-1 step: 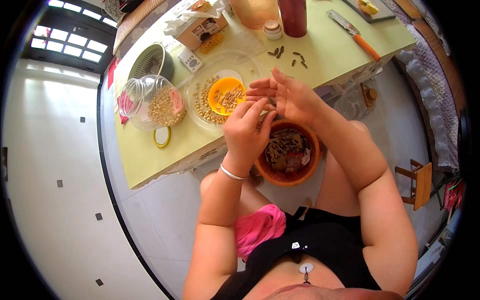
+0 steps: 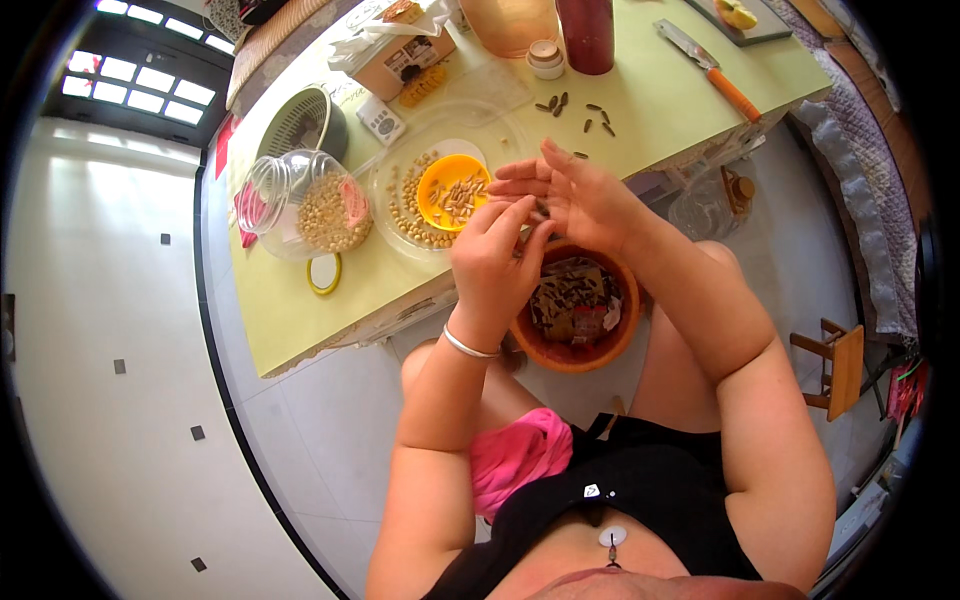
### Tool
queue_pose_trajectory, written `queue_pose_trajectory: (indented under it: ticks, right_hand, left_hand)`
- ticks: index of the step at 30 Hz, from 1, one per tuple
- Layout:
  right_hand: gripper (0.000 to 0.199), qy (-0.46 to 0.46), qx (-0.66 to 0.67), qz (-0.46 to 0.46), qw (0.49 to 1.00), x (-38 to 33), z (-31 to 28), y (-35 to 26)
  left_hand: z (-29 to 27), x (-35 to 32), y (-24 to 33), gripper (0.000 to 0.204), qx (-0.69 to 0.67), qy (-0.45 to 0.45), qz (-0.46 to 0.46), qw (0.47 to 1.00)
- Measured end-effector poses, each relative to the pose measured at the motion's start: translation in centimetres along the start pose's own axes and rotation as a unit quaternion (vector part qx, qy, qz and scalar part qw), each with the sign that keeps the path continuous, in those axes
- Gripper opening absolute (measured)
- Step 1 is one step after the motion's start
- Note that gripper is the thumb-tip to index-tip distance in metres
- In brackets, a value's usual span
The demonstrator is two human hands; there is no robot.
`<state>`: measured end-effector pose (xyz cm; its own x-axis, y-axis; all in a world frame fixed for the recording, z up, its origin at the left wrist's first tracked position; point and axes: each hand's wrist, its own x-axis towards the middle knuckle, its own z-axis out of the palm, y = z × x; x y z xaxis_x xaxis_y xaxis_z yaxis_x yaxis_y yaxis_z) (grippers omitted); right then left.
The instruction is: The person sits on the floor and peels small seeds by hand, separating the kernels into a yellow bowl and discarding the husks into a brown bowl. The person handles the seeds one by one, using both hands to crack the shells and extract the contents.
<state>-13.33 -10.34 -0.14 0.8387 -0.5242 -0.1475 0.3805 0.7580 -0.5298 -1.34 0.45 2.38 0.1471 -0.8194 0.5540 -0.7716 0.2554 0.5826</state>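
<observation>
Sunflower seed (image 2: 542,208): small, partly hidden, at fingertips. Left hand (image 2: 495,245): pinch narrow, grip unclear. Right hand (image 2: 578,205): fingers extended, thumb apart.

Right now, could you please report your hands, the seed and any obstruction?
Left hand curled, dark seed at its fingertips. Right hand open alongside. Pale kernels in yellow bowl. No obstruction visible at the hands.

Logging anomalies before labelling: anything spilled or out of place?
Mildly odd: several dark seeds lie loose on the green tabletop, outside any container, and the knife sits uncovered, its orange handle near the edge.
</observation>
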Motion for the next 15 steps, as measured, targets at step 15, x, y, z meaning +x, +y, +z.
queue_pose_trajectory:
  ticks: [15]
  right_hand:
    - [0.011,0.112,-0.317,-0.120,0.934,-1.1,0.8,0.7]
  left_hand:
    - [0.3,0.2,-2.2,0.016,-0.013,0.076,-0.001,0.997]
